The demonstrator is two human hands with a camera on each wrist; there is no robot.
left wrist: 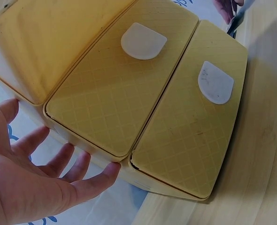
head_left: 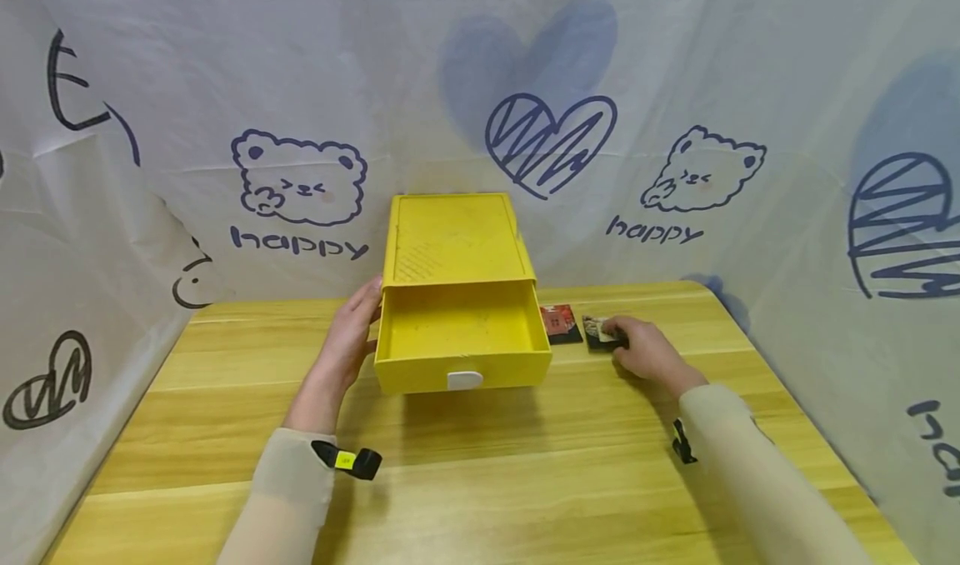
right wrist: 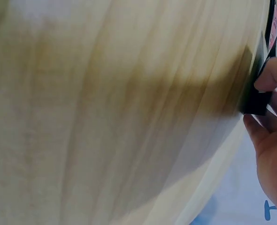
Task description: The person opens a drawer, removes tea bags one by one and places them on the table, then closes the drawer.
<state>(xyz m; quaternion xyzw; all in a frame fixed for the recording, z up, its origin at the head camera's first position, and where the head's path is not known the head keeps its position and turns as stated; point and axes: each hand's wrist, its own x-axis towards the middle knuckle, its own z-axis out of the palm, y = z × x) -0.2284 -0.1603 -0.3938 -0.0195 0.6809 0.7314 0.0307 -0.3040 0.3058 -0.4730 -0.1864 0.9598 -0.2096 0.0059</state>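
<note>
A yellow drawer unit (head_left: 457, 240) stands on the table with its top drawer (head_left: 465, 323) pulled out and nothing inside it. My left hand (head_left: 352, 332) lies against the unit's left side; the left wrist view shows its fingers (left wrist: 96, 180) spread and touching the edge. Over to the right, my right hand (head_left: 648, 348) pinches a flat, dark printed packet (head_left: 596, 332) between thumb and fingers. In the right wrist view one black corner of the packet (right wrist: 257, 101) sticks out below the thumb. A second flat packet (head_left: 561, 323), red and black, lies between it and the unit.
Two lower drawers (left wrist: 124, 84) with white pull tabs are pushed in below the top one. The wooden table (head_left: 480, 490) extends toward me. White cloth (head_left: 420, 65) with blue drawings hangs behind and on both sides.
</note>
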